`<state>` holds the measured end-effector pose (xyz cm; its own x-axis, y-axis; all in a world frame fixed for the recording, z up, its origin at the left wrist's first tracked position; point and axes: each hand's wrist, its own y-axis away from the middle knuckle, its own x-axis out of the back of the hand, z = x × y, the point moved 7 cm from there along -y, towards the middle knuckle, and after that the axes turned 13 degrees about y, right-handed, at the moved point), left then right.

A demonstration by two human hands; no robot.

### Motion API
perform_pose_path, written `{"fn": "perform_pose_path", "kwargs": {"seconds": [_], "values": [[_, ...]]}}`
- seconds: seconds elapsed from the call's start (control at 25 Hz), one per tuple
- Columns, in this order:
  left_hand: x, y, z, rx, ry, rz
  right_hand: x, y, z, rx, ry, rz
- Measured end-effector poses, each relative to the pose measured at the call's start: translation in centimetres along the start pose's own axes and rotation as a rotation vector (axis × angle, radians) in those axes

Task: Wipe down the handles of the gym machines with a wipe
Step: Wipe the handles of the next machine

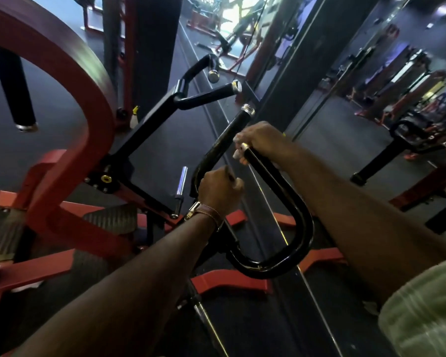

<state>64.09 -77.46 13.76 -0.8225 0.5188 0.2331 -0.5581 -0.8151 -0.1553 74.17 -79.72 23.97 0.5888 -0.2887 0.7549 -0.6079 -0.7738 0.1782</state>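
A black U-shaped handle [298, 243] of a red-framed gym machine [70, 140] curves in front of me. My left hand [220, 190] grips its left prong low down, fist closed round the bar. My right hand [262, 139] grips the tip of the near prong with a white wipe [238, 153] bunched under the fingers; only small bits of the wipe show. The left prong runs up to a chrome cap [247, 109]. A second forked black handle [206, 95] with chrome caps stands farther off to the upper left.
A mirror wall [345, 112] runs along the right, reflecting other machines. A small white spray bottle with a yellow top [134, 117] sits by the red frame. A chrome peg [182, 180] sticks out near my left hand. Dark rubber floor [152, 155] lies below.
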Motion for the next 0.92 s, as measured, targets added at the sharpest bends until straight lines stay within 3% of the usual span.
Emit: {"fn": "perform_pose_path", "kwargs": {"seconds": [0.08, 0.12, 0.2, 0.28, 0.36, 0.4, 0.44, 0.56, 0.64, 0.76, 0.92], "values": [[0.3, 0.1, 0.1, -0.005, 0.009, 0.041, 0.4, 0.4, 2.3, -0.11, -0.365, 0.061], [0.3, 0.1, 0.1, -0.006, 0.011, 0.049, 0.9, 0.6, 3.1, -0.122, -0.398, 0.107], [0.2, -0.1, 0.0, 0.003, 0.012, 0.069, 2.2, 0.7, 2.7, 0.017, -0.057, 0.241], [0.4, -0.4, -0.1, 0.007, 0.009, 0.077, 1.7, 1.3, -0.7, 0.375, 0.502, 0.304], [0.2, -0.4, 0.0, 0.004, 0.01, 0.073, -1.1, 1.4, -2.7, 0.591, 0.91, 0.139], [0.2, -0.4, 0.1, -0.003, 0.01, 0.071, -1.9, 0.7, -2.6, 0.553, 0.993, 0.058], [0.2, -0.4, 0.1, -0.008, 0.009, 0.073, -2.0, 0.1, -2.3, 0.435, 0.951, 0.01], [0.1, -0.4, 0.1, -0.016, 0.009, 0.072, -0.9, 0.1, 0.1, -0.031, 0.082, -0.069], [0.2, -0.3, 0.2, -0.019, 0.015, 0.063, -0.3, 1.0, 1.5, -0.171, -0.314, -0.074], [0.3, -0.3, 0.5, -0.02, 0.013, 0.06, 0.7, 2.0, 3.4, -0.232, -0.406, -0.022], [0.2, -0.4, 0.4, -0.014, -0.02, 0.037, 1.8, 3.6, 5.9, -0.189, -0.175, 0.06]]}}
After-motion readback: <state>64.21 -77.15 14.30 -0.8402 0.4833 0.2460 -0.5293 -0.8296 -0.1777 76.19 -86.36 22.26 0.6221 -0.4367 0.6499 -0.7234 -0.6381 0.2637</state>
